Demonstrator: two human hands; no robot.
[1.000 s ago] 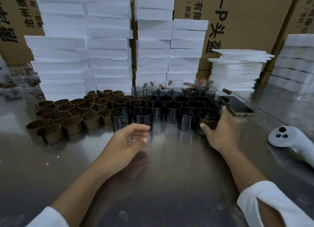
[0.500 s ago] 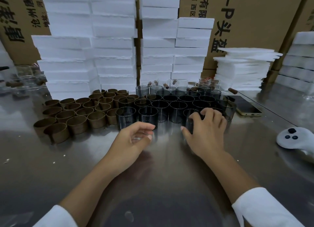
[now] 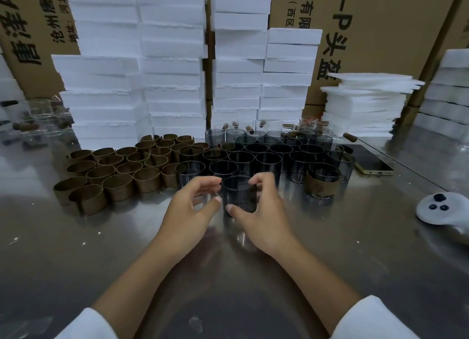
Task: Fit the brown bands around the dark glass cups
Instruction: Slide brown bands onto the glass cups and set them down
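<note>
Upright, dark glass cup in right hand; left hand beside.

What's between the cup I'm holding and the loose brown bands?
Only your left hand, close beside the cup that your right hand grips. Beyond it, table runs to the nearest bands.

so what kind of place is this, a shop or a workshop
Most likely a packing or assembly workshop inside a warehouse: printed cardboard cartons stacked behind, piles of white foam blocks, and rows of identical dark glass cups and brown bands on a steel table.
</note>
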